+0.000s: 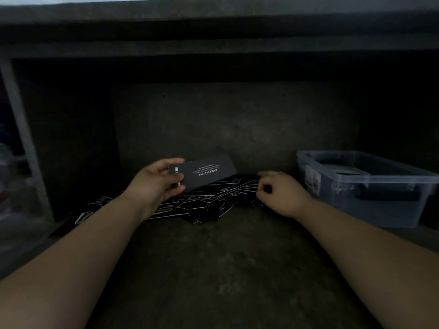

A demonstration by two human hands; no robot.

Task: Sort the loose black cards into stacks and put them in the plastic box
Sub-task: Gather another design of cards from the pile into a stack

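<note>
Black cards [204, 204], head view: where do they lie? So asks the student.

The instructor: They form a loose, overlapping pile on the dark shelf surface [225, 257], about midway between its left and right edges. The pile sits close to the back wall [237, 119]. White lines and lettering show on the faces of many cards.

The student: And the left hand [155, 184]?

The instructor: It is raised just above the left part of the pile and grasps the held card [205, 173]. The thumb lies across the near face and the fingers curl round the short end. The card tilts up toward the back wall, and its white print, "DRINK&COFFEE", reads upside down. Whether this is a single card or a thin stack cannot be told.

The student: Does the right hand [281, 192] hold anything?

The instructor: Its fingers are curled, with thumb and forefinger brought together at the right end of the pile. Something dark shows between them. The frame is too dim to tell whether a card is pinched there or the hand only touches the pile.

The student: Where is the plastic box [365, 188]?

The instructor: It stands at the right edge of the shelf surface, to the right of the right hand and apart from it. It is translucent and has no lid on, and dark stacked cards [344, 168] are visible inside. A pale upright post [21, 138] stands at the far left edge.
</note>
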